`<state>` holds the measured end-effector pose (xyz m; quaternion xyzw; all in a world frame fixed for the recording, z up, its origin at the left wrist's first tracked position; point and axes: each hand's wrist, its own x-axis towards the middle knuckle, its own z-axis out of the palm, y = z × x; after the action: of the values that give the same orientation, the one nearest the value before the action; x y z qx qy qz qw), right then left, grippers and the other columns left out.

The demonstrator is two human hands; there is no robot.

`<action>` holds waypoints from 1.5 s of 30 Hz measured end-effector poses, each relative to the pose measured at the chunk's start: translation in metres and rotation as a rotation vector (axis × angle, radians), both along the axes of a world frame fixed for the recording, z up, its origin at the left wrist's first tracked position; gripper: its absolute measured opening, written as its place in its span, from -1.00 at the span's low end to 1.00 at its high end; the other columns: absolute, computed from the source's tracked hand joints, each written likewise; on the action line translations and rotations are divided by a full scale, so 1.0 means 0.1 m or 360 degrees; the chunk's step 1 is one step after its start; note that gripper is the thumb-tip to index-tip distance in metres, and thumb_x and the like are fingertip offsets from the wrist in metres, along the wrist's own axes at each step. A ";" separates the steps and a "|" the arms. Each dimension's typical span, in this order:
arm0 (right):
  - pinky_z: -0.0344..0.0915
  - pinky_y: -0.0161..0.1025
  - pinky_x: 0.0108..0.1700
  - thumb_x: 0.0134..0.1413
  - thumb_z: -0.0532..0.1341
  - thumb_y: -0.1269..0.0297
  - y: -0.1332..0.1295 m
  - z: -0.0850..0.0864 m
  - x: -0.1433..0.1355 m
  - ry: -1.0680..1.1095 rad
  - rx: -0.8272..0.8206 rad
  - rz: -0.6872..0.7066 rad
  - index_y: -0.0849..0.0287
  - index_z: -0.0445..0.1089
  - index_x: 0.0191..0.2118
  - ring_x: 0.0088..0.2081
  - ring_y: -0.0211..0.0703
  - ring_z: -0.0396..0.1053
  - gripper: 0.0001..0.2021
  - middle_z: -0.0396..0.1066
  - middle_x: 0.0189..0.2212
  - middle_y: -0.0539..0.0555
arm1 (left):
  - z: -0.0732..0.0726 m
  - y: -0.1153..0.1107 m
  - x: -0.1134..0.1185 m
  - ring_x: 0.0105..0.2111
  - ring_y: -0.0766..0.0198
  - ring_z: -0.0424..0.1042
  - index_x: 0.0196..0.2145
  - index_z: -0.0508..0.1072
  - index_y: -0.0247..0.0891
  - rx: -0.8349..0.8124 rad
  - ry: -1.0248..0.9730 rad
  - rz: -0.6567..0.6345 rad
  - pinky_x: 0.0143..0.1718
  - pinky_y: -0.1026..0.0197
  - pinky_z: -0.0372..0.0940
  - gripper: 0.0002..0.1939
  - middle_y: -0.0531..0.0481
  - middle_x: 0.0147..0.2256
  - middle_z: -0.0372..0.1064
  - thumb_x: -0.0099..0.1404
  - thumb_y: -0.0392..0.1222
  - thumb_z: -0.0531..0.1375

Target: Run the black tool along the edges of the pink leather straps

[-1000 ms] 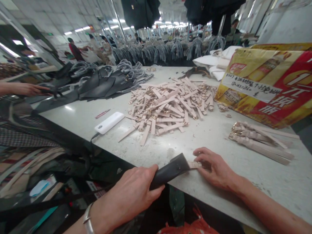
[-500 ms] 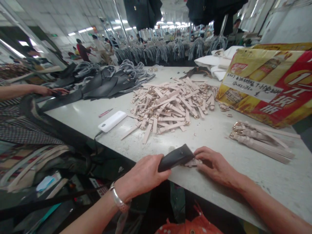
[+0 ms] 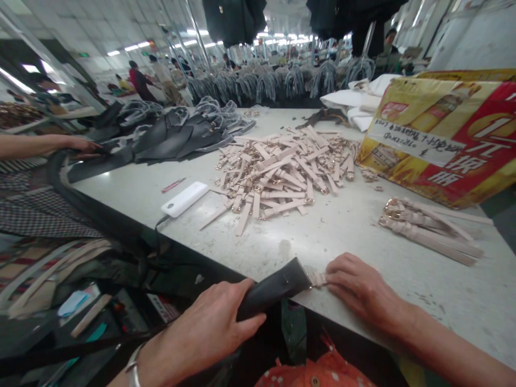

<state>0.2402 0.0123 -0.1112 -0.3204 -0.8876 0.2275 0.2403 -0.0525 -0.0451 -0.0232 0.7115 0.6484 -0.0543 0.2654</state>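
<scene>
My left hand (image 3: 209,322) is closed around a black leather strap (image 3: 278,282), with its flat end pointing right over the table's front edge. At that end sits a small pale pink buckle strap (image 3: 317,279). The fingers of my right hand (image 3: 355,279) are pinched on this pink strap, low over the table top. Beyond both hands lies a heap of pink buckle straps (image 3: 278,172) with gold-coloured buckles. A smaller bundle of pink straps (image 3: 431,228) rests to the right.
A white power bank (image 3: 185,199) with a cable and a thin red tool (image 3: 173,185) lie left of the heap. Black leather pieces (image 3: 173,134) pile up at the far left, where a co-worker's hand (image 3: 83,146) rests. A printed yellow-and-red carton (image 3: 439,140) stands at right.
My left hand has moved left and down with the black strap. More of the pink strap shows between the strap's end and my right hand. The co-worker's hand has shifted left.
</scene>
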 end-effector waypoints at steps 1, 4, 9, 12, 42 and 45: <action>0.29 -0.14 -0.17 0.21 0.05 0.38 0.00 0.01 0.01 0.0029 -0.0037 0.0021 0.12 0.40 -0.16 -0.18 -0.12 0.29 -0.80 0.38 -0.24 0.12 | 0.00 -0.02 0.01 -0.26 0.14 0.39 -0.21 0.42 -0.12 -0.0011 -0.0001 -0.0026 -0.24 0.20 0.20 -0.64 0.00 -0.34 0.40 0.17 0.13 0.08; 0.30 -0.18 -0.18 0.19 0.08 0.36 0.01 0.00 0.01 0.0141 -0.0152 -0.0008 0.13 0.41 -0.20 -0.20 -0.14 0.30 -0.83 0.38 -0.26 0.11 | 0.02 -0.01 0.06 -0.30 0.15 0.40 -0.27 0.42 -0.12 -0.0055 0.0018 -0.0098 -0.29 0.21 0.20 -0.70 0.00 -0.36 0.41 0.19 0.09 0.07; 0.28 -0.24 -0.23 0.12 0.16 0.34 0.10 -0.03 -0.05 0.0172 -0.0402 -0.0131 0.14 0.44 -0.30 -0.27 -0.19 0.32 -0.89 0.37 -0.35 0.07 | 0.08 0.12 0.20 -0.31 0.12 0.42 -0.27 0.42 -0.16 -0.0047 0.0094 -0.0179 -0.30 0.18 0.21 -0.69 -0.05 -0.37 0.42 0.21 0.05 0.03; 0.26 -0.27 -0.26 0.06 0.19 0.40 0.14 -0.03 -0.07 0.0173 -0.0468 -0.0132 0.12 0.47 -0.37 -0.30 -0.22 0.33 -0.90 0.37 -0.36 0.04 | 0.10 0.18 0.26 -0.30 0.11 0.43 -0.28 0.42 -0.15 -0.0047 0.0109 -0.0213 -0.29 0.17 0.23 -0.70 -0.04 -0.36 0.42 0.21 0.05 0.03; 0.10 -0.34 -0.42 0.11 0.03 0.37 0.16 -0.08 -0.21 0.0231 -0.0435 -0.0549 0.14 0.23 -0.41 -0.50 -0.29 0.21 -0.89 0.25 -0.56 -0.07 | 0.02 0.36 0.19 -0.36 0.21 0.40 -0.30 0.42 -0.21 -0.0094 -0.0011 -0.0149 -0.40 0.30 0.20 -0.66 0.00 -0.36 0.41 0.15 0.10 0.08; 0.16 -0.34 -0.43 0.07 0.11 0.28 0.15 -0.06 -0.17 0.0578 -0.0648 -0.0681 0.16 0.32 -0.42 -0.50 -0.28 0.25 -0.89 0.31 -0.54 -0.05 | -0.02 0.35 0.17 -0.37 0.21 0.40 -0.30 0.42 -0.21 -0.0106 -0.0029 -0.0121 -0.41 0.30 0.20 -0.67 0.00 -0.36 0.41 0.15 0.08 0.08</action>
<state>0.2232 0.0277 -0.1177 -0.4949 -0.6794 0.3977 0.3679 -0.0352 -0.0096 -0.0248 0.7268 0.6164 -0.0795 0.2926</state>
